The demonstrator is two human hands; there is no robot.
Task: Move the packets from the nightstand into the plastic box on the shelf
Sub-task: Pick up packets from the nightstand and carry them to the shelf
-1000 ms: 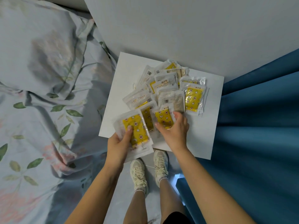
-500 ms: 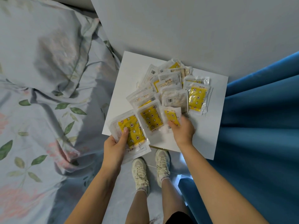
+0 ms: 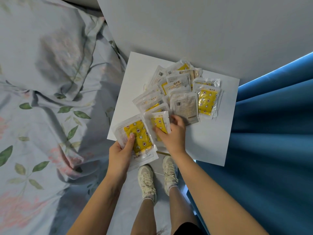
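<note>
Since a second ago the right hand [image 3: 174, 133] has lifted one packet off the heap and swung it left, toward the stack in the left hand [image 3: 121, 153]; the pile on the nightstand has one fewer packet at its near edge.

Right hand: fingers curled, thumb on the near face, pinching a single packet [image 3: 160, 123] by its lower right side. The packet stands tilted, its left edge overlapping the held stack.

Left hand: thumb laid flat across the front, fingers wrapped behind and out of sight. It grips a small stack of packets [image 3: 135, 138] by the lower left corner. How many are in the stack cannot be told; at least two clear edges show at the bottom.

Edges and room: the held stack hangs over the near left corner of the white nightstand [image 3: 211, 141]. Bare tabletop lies to the right of and nearer than the right hand. The bed [image 3: 42, 99] runs close along the left side, the blue curtain [image 3: 271, 133] along the right, the wall [image 3: 203, 31] behind. Shoes [image 3: 146, 182] stand just under the near edge.

Packets: clear plastic sleeves, each with a yellow pad printed with stars and flowers; some lie face down showing a beige label and barcode. The remaining pile [image 3: 179, 92] is fanned and overlapping across the far middle of the tabletop.
</note>
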